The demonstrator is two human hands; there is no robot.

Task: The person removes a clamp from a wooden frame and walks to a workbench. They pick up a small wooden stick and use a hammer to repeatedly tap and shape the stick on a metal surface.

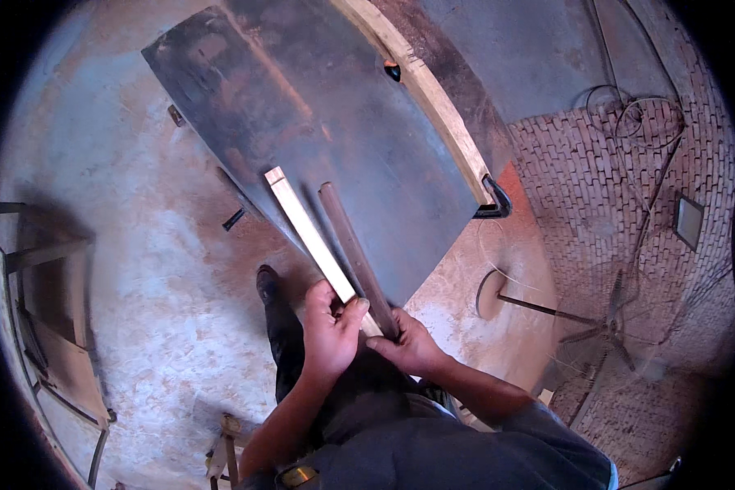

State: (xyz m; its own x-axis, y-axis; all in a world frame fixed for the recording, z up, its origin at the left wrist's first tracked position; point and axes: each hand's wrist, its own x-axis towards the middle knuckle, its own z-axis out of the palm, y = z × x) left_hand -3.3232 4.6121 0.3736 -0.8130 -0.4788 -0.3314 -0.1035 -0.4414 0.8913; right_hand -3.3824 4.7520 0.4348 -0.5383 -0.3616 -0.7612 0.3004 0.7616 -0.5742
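My left hand (331,333) is closed round the near part of a pale wooden strip (310,235), thumb on its top face. The strip has a line marked or cut across it near its far end. Right beside it lies a dark brown strip (352,249), its near end in the fingers of my right hand (412,346). My right thumb also touches the near end of the pale strip. Both strips point away from me, close together, their far parts over a dark worktable (384,188). What my curled fingers do underneath is hidden.
A long pale wooden board (433,90) runs along the table's right edge, with a black clamp (498,200) at its near end. A pedestal fan (608,327) stands at right before a brick wall (588,175). Wooden frames (53,310) stand at far left.
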